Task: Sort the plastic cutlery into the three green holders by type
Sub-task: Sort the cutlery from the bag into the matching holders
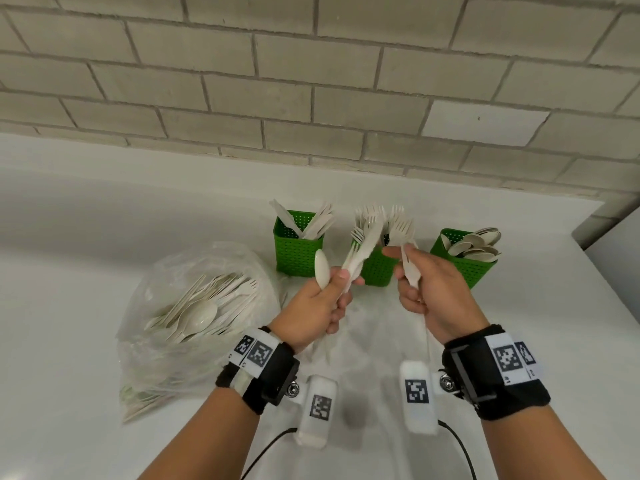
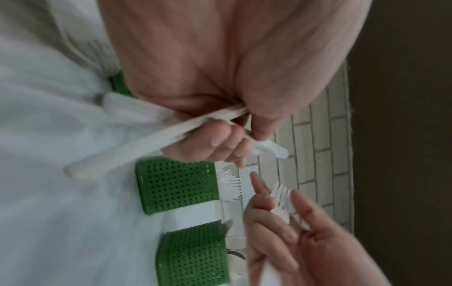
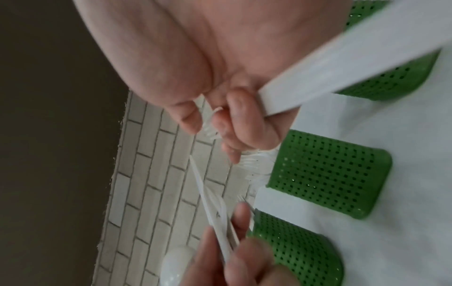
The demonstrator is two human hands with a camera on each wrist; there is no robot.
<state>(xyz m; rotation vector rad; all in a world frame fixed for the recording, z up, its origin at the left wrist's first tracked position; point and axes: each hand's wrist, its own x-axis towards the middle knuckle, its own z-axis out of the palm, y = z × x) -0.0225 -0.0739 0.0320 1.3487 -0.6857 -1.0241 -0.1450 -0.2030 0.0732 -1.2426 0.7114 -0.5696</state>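
Three green perforated holders stand in a row on the white counter: the left holder (image 1: 296, 252) has knives, the middle holder (image 1: 379, 271) has forks, the right holder (image 1: 465, 266) has spoons. My left hand (image 1: 323, 301) grips a mixed bunch of white cutlery, with a spoon (image 1: 322, 270) and forks and a knife (image 1: 360, 252) fanning upward. My right hand (image 1: 420, 280) grips a white fork (image 1: 408, 261) just in front of the middle holder. In the right wrist view the fork's handle (image 3: 342, 67) runs back past the palm.
A clear plastic bag (image 1: 197, 306) holding several loose white forks, spoons and knives lies on the counter at the left. A brick wall (image 1: 311, 81) rises behind the holders. Black cables (image 1: 266, 448) trail near the front edge.
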